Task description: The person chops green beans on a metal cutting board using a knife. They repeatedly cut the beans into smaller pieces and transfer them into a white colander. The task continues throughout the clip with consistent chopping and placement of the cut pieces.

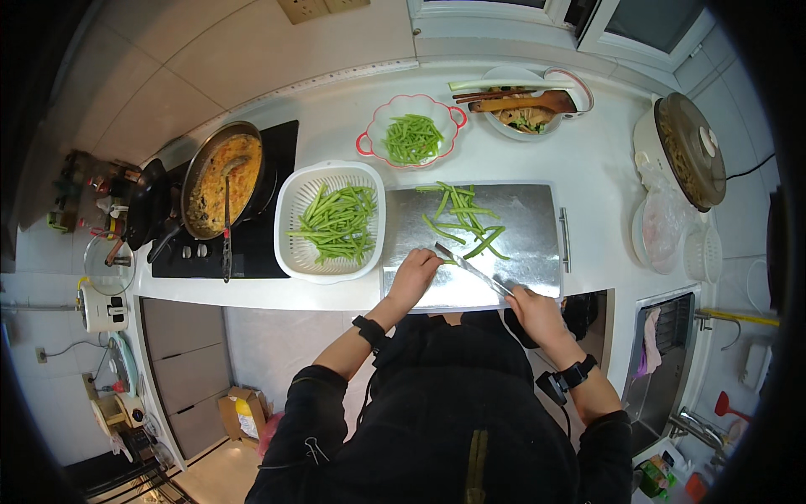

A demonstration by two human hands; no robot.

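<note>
A stainless steel cutting board (529, 217) lies at the counter's front edge. Near its lower left, my left hand (412, 277) pinches a green bean (449, 261), most of it hidden by the fingers. My right hand (535, 315) grips a kitchen knife (476, 272) at the board's lower right. The blade slants up to the left, its tip just beyond the pinched bean. Loose green beans (463, 214) are scattered over the board's upper middle. Left of the board, a white plastic colander basket (284, 220) holds long bean pieces. Short cut pieces lie in a red-rimmed scalloped bowl (378, 126) behind.
A wok (255, 201) of orange-yellow food with a ladle (227, 239) sits on the black cooktop (283, 145). At the back right, a wooden spatula (535, 103) and chopsticks rest across a filled bowl (504, 74). A lidded electric pot (648, 135) and a sink (658, 390) are to the right.
</note>
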